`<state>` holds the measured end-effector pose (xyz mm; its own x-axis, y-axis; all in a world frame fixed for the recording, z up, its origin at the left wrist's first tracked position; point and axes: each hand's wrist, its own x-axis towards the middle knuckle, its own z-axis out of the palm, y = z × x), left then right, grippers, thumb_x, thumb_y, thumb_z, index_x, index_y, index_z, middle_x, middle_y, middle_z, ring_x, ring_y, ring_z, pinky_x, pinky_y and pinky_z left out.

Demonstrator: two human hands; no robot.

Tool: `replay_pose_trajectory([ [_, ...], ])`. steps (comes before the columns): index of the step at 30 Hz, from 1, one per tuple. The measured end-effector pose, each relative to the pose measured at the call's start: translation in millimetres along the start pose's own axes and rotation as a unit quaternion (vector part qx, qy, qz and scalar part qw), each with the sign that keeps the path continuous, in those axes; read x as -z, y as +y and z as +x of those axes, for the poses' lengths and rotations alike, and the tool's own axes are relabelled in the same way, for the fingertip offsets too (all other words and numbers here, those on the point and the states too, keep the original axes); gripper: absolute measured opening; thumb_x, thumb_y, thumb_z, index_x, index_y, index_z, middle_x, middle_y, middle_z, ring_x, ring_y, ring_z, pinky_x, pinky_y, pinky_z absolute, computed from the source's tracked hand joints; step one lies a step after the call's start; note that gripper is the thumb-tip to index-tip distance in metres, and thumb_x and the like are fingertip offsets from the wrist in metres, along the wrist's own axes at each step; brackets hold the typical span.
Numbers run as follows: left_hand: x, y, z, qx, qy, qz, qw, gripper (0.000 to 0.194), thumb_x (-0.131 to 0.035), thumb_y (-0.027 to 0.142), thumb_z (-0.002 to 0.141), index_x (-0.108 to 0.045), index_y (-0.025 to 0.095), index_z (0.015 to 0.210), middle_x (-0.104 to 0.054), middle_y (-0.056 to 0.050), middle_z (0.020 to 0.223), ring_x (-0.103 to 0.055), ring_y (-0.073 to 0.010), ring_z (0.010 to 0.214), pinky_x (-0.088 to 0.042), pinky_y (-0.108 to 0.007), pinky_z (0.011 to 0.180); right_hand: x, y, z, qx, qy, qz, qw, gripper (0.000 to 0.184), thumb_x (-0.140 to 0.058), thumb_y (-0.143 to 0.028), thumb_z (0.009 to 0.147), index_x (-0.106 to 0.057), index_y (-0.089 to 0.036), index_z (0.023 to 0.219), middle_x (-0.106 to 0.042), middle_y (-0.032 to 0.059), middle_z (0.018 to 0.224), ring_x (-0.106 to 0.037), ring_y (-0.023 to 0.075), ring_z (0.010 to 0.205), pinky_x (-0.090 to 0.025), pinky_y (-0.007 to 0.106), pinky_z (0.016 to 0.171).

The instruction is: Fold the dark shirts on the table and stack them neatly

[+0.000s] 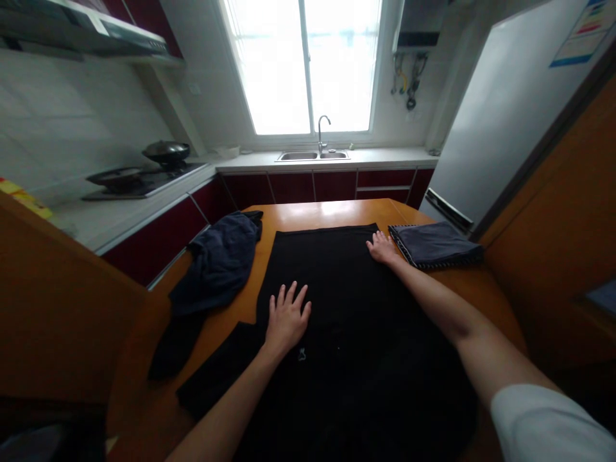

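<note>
A black long-sleeved top [332, 289] lies spread out over the wooden table, its hem toward the window and one sleeve out to the left. My left hand [287, 316] rests flat on its left part with fingers spread, just above a small pale mark on the cloth. At the far right corner of the hem, my right hand [382, 247] lies with its fingers stretched forward on the fabric. Neither hand grips anything. To the right is a folded dark grey garment [436, 244] with a patterned edge. A crumpled dark blue garment [221, 260] lies at the left.
The wooden table [308, 218] stands before a counter with a sink [312, 155] under the window. A stove [149, 183] with a pan and a lidded wok is at the left. A tall refrigerator [495, 109] stands at the right.
</note>
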<state>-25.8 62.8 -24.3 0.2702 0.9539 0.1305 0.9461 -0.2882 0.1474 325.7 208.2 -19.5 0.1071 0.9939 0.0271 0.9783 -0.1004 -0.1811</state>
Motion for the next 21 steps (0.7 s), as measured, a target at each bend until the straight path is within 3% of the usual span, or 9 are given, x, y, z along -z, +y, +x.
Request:
replay_pose_trajectory([
  [3, 0.1, 0.5, 0.2, -0.001, 0.003, 0.002, 1.000, 0.052, -0.040, 0.044, 0.101, -0.045, 0.029, 0.151, -0.036, -0.005, 0.161, -0.027, -0.0348, 0.150, -0.023, -0.060, 0.119, -7.4, 2.1, -21.6, 0.033, -0.003, -0.009, 0.999, 0.071, -0.024, -0.046, 0.103, -0.028, 0.002, 0.155, -0.019, 0.0230, 0.164, -0.011, 0.0292, 0.154, -0.006, 0.047, 0.123],
  [6, -0.8, 0.6, 1.0, -0.001, 0.003, 0.002, 1.000, 0.053, -0.038, 0.045, 0.101, -0.046, 0.028, 0.151, -0.035, -0.006, 0.161, -0.026, -0.0348, 0.150, -0.022, -0.060, 0.119, -20.1, -0.2, -54.7, 0.073, -0.027, -0.010, 0.997, 0.071, -0.027, -0.051, 0.101, -0.030, -0.006, 0.156, -0.020, 0.0151, 0.166, -0.013, 0.0242, 0.154, -0.011, 0.041, 0.124],
  [9, -2.1, 0.4, 2.0, -0.004, -0.001, 0.000, 1.000, 0.054, -0.036, 0.046, 0.102, -0.045, 0.028, 0.151, -0.034, -0.006, 0.162, -0.026, -0.0353, 0.150, -0.022, -0.061, 0.118, -22.4, 10.1, -93.4, 0.081, -0.039, -0.015, 0.996, 0.073, -0.026, -0.052, 0.101, -0.028, -0.005, 0.157, -0.019, 0.0174, 0.165, -0.015, 0.0269, 0.154, -0.014, 0.044, 0.123],
  [13, -4.0, -0.2, 2.8, -0.006, 0.003, 0.006, 1.000, 0.054, -0.036, 0.046, 0.101, -0.045, 0.027, 0.151, -0.035, -0.007, 0.161, -0.026, -0.0360, 0.150, -0.023, -0.062, 0.117, -10.4, 32.2, -154.0, 0.086, -0.044, -0.039, 0.995, 0.074, -0.028, -0.053, 0.100, -0.032, -0.004, 0.155, -0.023, 0.0190, 0.164, -0.018, 0.0280, 0.153, -0.016, 0.046, 0.123],
  [21, -7.7, -2.1, 4.0, -0.011, 0.014, 0.014, 1.000, 0.054, -0.036, 0.046, 0.101, -0.045, 0.027, 0.151, -0.037, -0.007, 0.161, -0.027, -0.0363, 0.149, -0.023, -0.060, 0.117, -2.1, 57.6, -267.4, 0.078, -0.014, -0.060, 0.995, 0.070, -0.028, -0.054, 0.101, -0.035, -0.012, 0.155, -0.027, 0.0140, 0.163, -0.020, 0.0264, 0.153, -0.014, 0.052, 0.123],
])
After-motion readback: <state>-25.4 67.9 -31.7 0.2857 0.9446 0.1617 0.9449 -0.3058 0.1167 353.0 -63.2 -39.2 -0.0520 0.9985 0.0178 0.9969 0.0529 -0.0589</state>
